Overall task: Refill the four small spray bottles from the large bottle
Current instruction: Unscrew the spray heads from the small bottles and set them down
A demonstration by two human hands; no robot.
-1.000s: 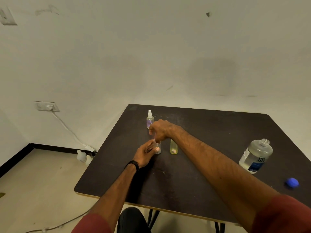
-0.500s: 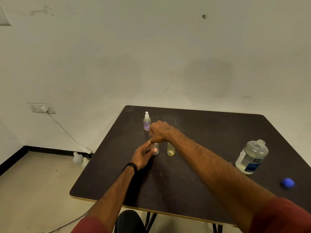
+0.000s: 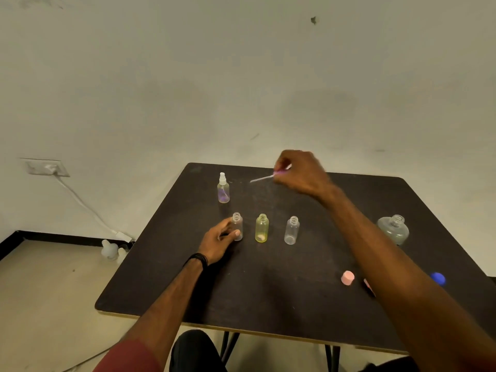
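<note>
Three small uncapped bottles stand in a row mid-table: a clear one [image 3: 237, 224] that my left hand [image 3: 218, 241] grips at its base, a yellowish one [image 3: 261, 228], and another clear one [image 3: 291, 230]. A fourth small bottle [image 3: 223, 188], with its white spray top on, stands behind them. My right hand [image 3: 299, 171] is lifted above the table's far side and pinches a pink spray head [image 3: 279, 171] whose thin dip tube [image 3: 260, 179] points left. The large clear bottle [image 3: 394, 229], uncapped, stands at the right.
A pink cap [image 3: 347, 278] lies on the dark table [image 3: 268, 285] near my right forearm, and a blue cap [image 3: 438, 278] lies near the right edge. White bottles [image 3: 110, 249] sit on the floor by the wall, under a cable from a wall socket [image 3: 45, 167].
My right hand has lifted the spray head with its tube out of the left bottle and moved up and to the right. My left hand still holds that bottle.
</note>
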